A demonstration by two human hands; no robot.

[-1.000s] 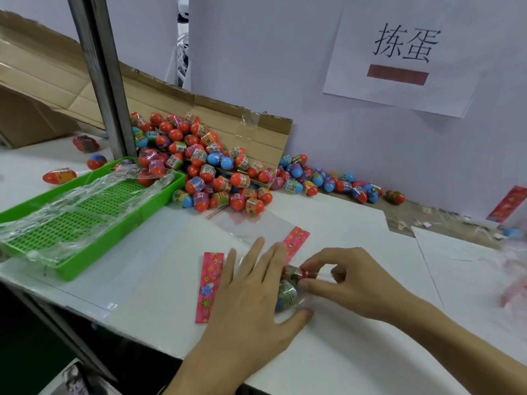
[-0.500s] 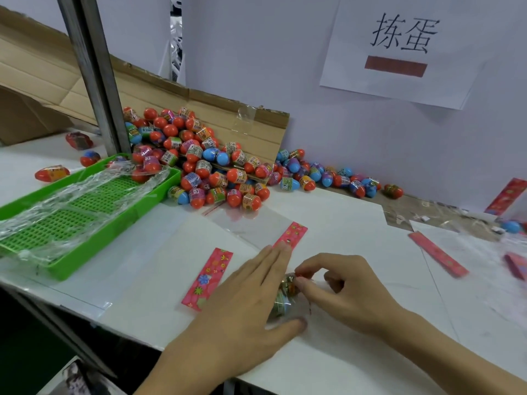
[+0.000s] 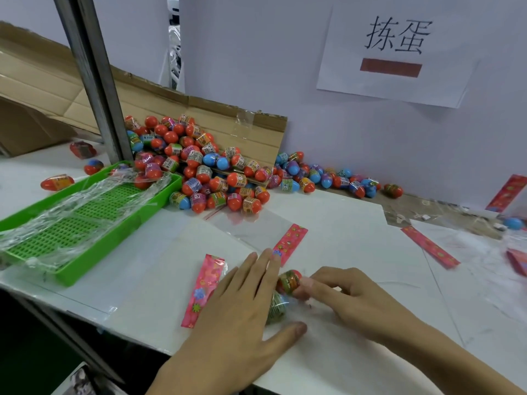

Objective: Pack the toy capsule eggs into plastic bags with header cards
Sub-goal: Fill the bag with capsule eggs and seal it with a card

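Left hand (image 3: 242, 306) lay flat, pinning bag (image 3: 288, 315); right hand (image 3: 350, 300) pinched egg (image 3: 289, 280) just beside it, feeding it in.

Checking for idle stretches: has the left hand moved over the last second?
No. The left hand still lies flat, fingertips at the near end of the far pink header card, as before.

Desk (image 3: 342, 223): bare white stretch mid-right, between egg pile (image 3: 205, 172) and strip card (image 3: 430, 246) — open passage. Back edge blocked by the pile, cardboard flap (image 3: 199, 109) and wall behind. Left side taken by green tray (image 3: 85, 269) and steel post (image 3: 94, 81). Front edge occupied by left hand (image 3: 236, 315), right hand (image 3: 350, 297), pink card (image 3: 204, 289).
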